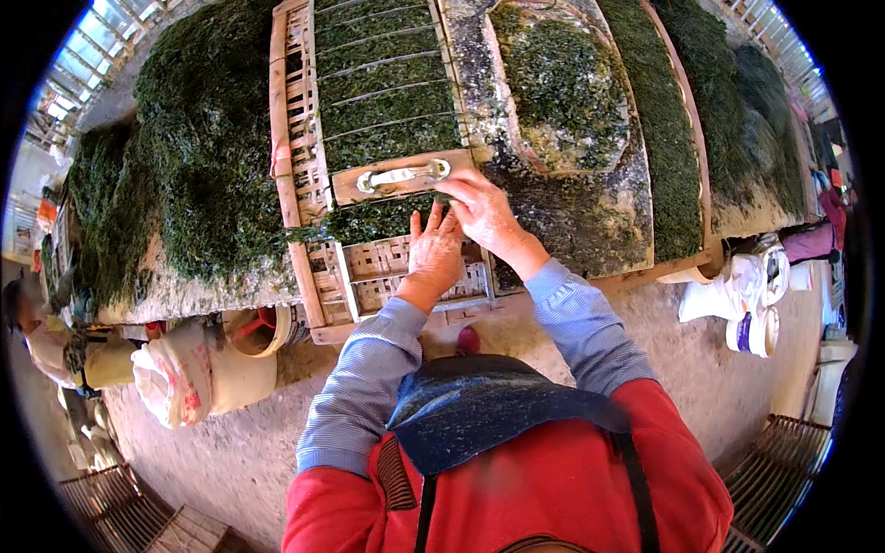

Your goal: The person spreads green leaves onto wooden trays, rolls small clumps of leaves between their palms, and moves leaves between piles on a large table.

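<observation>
A slatted frame [339, 269] lies over a woven bamboo tray [299, 263] on the worktable, its upper sections filled with chopped dark-green plant matter [387, 104]. Across the frame rests a wooden board with a metal handle [404, 177]. Just below the board, a strip of the green matter [380, 220] fills one section. My left hand [437, 257] lies on this strip's right part, fingers spread. My right hand [484, 213] touches the board's right end, with thumb and fingers close together; whether they pinch anything is hidden. The lowest section shows bare bamboo weave.
Large green heaps [200, 138] lie at the left, others [733, 124] at the far right. Right of the frame is a shallow tray with green bits [563, 90], beside another filled tray [664, 138]. Sacks [173, 373] and buckets [760, 332] stand under the table edge. A person [48, 339] is at far left.
</observation>
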{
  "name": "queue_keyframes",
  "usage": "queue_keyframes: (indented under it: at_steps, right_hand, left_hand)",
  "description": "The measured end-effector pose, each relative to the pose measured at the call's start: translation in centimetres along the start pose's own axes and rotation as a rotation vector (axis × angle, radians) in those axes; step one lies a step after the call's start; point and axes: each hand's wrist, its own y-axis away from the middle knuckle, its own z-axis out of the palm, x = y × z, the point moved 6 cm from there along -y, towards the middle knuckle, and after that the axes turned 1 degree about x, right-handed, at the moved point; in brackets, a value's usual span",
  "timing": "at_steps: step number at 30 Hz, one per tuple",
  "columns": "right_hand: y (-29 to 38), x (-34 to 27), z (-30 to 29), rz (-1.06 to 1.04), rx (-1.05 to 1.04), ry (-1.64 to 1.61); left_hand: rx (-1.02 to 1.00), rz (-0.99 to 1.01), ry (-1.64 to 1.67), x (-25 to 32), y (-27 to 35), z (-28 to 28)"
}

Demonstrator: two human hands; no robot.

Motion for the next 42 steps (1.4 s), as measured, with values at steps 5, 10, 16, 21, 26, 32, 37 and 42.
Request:
queue_keyframes:
  at_steps: [5, 10, 16, 21, 26, 32, 37, 42]
  right_hand:
    - [-0.9, -3.4, -0.1, -0.058, -0.05, -0.021]
    - [3.2, -2.5, 2.0, -0.141, -0.053, 0.477]
    - [0.7, -6.0, 4.4, -0.14, -0.172, 0.488]
    - [3.1, -4.2, 7.2, -0.213, -0.154, 0.567]
    - [0.9, -8.2, 9.1, -0.205, -0.226, 0.434]
    - [1.0, -7.4, 15.4, -0.219, -0.452, 0.307]
    - [1.0, -7.2, 16.9, -0.186, -0.449, 0.421]
    - [2.0, -5.1, 17.7, -0.14, -0.351, 0.098]
  left_hand:
    - [-0.032, -0.058, 0.17, -0.9, 0.0, -0.3]
    - [0.531, -0.045, 0.348, -5.7, 3.0, -4.5]
    - [0.384, -0.216, -0.044, -8.9, 5.5, -2.2]
    - [0.364, -0.144, 0.085, -9.3, 5.1, -5.1]
    - [0.568, -0.37, 0.751, -17.4, 7.7, -7.8]
    - [0.386, -0.259, 0.173, -19.7, 7.4, -4.7]
    - [0.155, -0.426, 0.01, -18.7, 5.7, -5.9]
    - [0.15, -0.241, -0.165, -12.2, 1.3, -7.3]
